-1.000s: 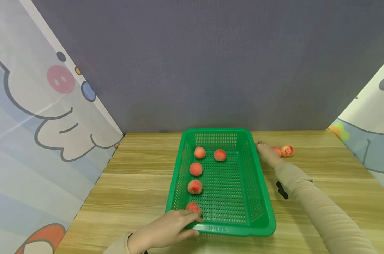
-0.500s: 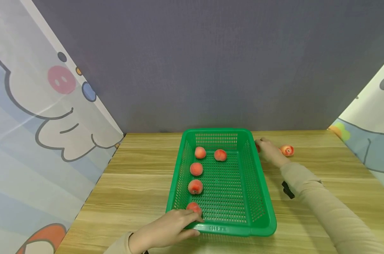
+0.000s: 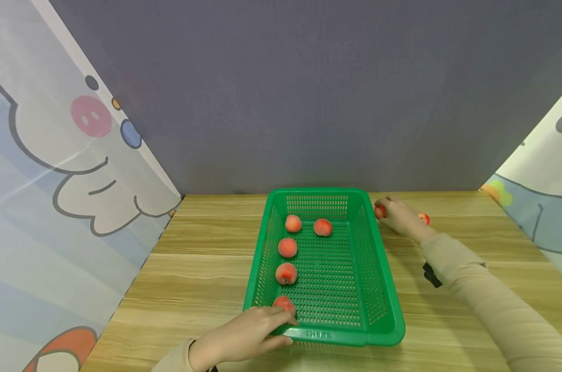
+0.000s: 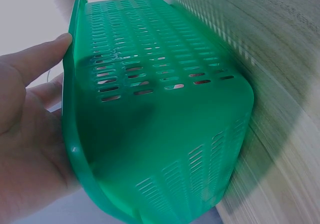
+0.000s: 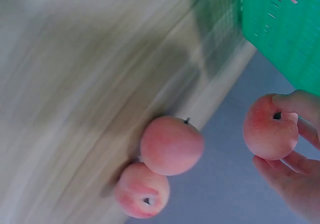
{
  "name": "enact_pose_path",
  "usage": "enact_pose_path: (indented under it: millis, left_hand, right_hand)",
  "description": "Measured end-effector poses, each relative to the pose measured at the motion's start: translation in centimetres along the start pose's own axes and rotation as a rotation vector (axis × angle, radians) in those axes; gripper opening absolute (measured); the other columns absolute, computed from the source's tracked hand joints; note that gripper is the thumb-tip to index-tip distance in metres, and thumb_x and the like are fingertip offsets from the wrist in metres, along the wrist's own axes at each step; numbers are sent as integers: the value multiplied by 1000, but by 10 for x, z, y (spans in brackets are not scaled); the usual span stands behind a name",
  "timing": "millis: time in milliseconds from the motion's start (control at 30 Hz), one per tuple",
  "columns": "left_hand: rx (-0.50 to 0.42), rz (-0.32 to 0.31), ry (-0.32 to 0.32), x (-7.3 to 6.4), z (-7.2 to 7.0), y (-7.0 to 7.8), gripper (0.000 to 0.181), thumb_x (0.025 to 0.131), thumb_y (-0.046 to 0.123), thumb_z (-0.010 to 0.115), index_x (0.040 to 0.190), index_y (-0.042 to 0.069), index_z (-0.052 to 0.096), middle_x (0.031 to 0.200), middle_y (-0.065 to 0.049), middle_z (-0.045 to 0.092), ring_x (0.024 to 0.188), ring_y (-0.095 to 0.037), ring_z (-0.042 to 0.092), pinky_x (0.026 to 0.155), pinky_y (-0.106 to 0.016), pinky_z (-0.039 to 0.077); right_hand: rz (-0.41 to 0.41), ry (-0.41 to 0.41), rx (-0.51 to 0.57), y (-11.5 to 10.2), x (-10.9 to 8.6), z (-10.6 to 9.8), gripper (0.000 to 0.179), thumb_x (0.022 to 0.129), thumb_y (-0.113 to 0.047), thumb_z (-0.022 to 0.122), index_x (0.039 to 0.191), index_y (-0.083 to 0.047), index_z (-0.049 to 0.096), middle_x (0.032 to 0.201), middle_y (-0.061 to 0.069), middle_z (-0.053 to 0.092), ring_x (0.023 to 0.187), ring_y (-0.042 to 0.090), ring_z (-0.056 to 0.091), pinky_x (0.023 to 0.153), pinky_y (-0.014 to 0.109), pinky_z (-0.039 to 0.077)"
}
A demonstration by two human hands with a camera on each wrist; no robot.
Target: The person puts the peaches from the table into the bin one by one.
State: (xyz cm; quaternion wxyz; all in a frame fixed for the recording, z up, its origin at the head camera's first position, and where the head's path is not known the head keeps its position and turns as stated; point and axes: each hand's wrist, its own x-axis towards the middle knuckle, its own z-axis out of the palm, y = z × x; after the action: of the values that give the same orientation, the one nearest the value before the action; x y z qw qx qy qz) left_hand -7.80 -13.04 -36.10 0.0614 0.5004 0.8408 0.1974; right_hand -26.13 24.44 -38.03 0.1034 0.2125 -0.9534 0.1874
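My left hand point(image 3: 246, 333) grips the near rim of a green plastic basket point(image 3: 337, 337), thumb outside and fingers over the edge beside a peach point(image 3: 283, 304). In the left wrist view the thumb lies against the basket's rim point(image 4: 70, 109). My right hand point(image 3: 402, 219) holds a peach point(image 5: 270, 129) between thumb and fingers, just outside the basket's far right side. Two more peaches lie together on the table, one with a stem point(image 5: 172, 146) and another point(image 5: 142, 191) touching it. In the head view the right hand partly hides them.
Several peaches line the basket's left side, such as one in the middle point(image 3: 287, 248); another point(image 3: 323, 227) sits toward the far end. The wooden table point(image 3: 192, 274) ends at a grey panel point(image 3: 309, 103) behind. Cartoon-printed sheets point(image 3: 39, 170) flank both sides.
My right hand has lifted a peach from the table group, moving slightly up and right beside the basket. The left hand has stayed on the rim.
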Motion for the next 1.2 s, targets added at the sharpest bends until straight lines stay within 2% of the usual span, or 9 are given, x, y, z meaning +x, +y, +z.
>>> enact_pose_path:
  millis: [167, 467, 733, 1200]
  left_hand:
    - [-6, -9, -7, 0, -1, 1, 29, 92, 32, 45, 110, 12, 55, 103, 6, 60, 95, -5, 56, 76, -15, 44]
    - [-4, -13, -10, 0, 0, 1, 30, 92, 33, 44, 109, 11, 55, 103, 6, 60, 94, -4, 56, 75, -14, 43]
    - [13, 13, 8, 0, 1, -2, 30, 92, 32, 45, 110, 11, 55, 103, 6, 60, 94, -4, 56, 75, -15, 44]
    - [-5, -4, -3, 1, 0, -1, 30, 92, 33, 45, 110, 11, 56, 103, 6, 60, 95, -4, 55, 76, -17, 44]
  right_hand:
    - [-15, 3, -39, -3, 2, -9, 36, 72, 2, 65, 104, 10, 52, 101, 33, 47, 85, 45, 53, 69, 50, 46]
    - [-63, 59, -66, -12, 5, -23, 36, 71, 2, 67, 102, 12, 53, 93, 29, 50, 81, 43, 49, 66, 48, 46]
    - [-93, 71, -108, -22, 8, -36, 34, 73, -1, 67, 101, 11, 53, 91, 25, 49, 81, 38, 48, 66, 46, 45]
    - [-254, 156, -151, -43, 17, -47, 32, 68, 1, 71, 96, 8, 57, 89, 22, 52, 77, 34, 50, 61, 43, 45]
